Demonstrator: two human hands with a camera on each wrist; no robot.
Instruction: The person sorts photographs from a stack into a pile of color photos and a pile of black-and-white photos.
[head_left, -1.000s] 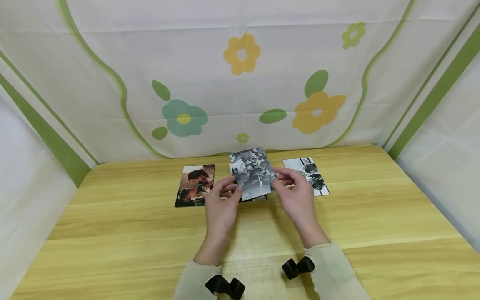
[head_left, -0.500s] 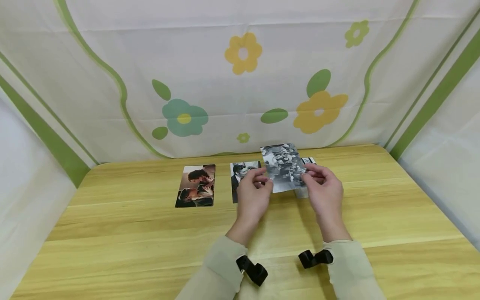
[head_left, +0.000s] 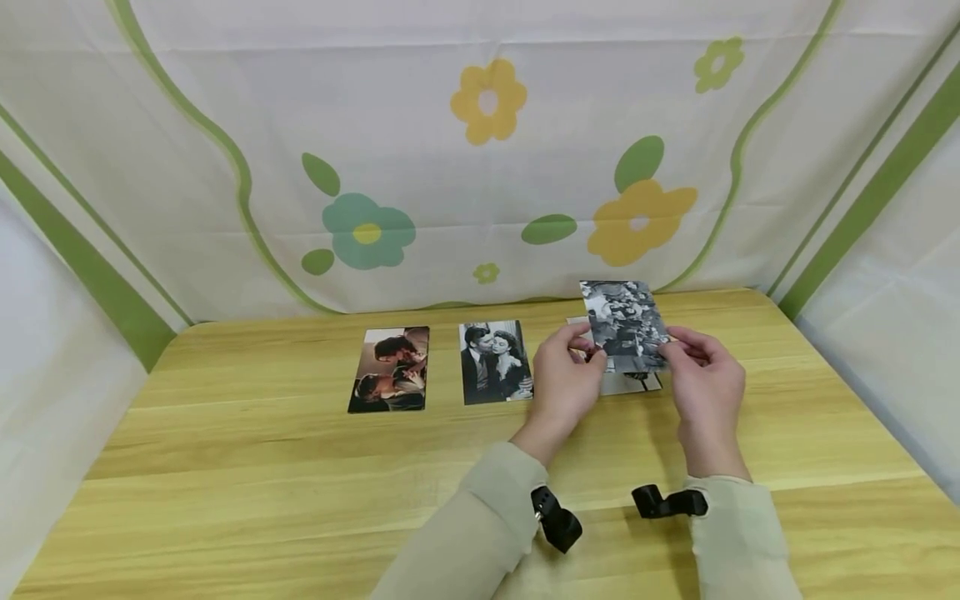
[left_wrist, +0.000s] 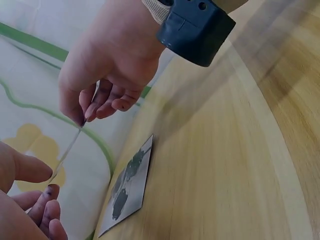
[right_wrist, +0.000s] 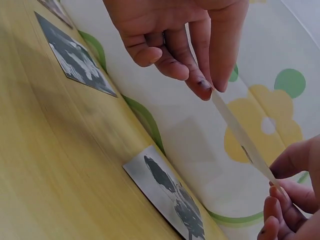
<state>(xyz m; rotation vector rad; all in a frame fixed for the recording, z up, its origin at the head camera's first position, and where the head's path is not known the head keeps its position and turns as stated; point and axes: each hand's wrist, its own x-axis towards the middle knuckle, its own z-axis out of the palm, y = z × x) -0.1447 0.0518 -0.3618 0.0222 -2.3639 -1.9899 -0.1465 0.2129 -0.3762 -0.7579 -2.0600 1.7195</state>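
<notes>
Both hands hold up one black-and-white photo card [head_left: 625, 325] showing a crowd. My left hand [head_left: 567, 375] pinches its left edge between thumb and fingers, and my right hand [head_left: 705, 379] pinches the right edge lower down. From the right wrist view the card [right_wrist: 242, 137] appears nearly edge-on, raised above the table. Beneath it lies a pale card with dark figures [right_wrist: 172, 192], mostly hidden in the head view. To the left rests a black-and-white card of a couple [head_left: 495, 362], and beyond that a brown-toned card of two people [head_left: 390, 371].
The cards lie in a row near the back of a wooden table [head_left: 262, 492]. A white cloth with printed flowers [head_left: 420, 167] rises behind the table's back edge. Black straps with small devices [head_left: 557, 518] sit on both wrists.
Both hands have carried the crowd card from over the middle card to the right, over the pale card. The couple card, covered before, now shows fully.
</notes>
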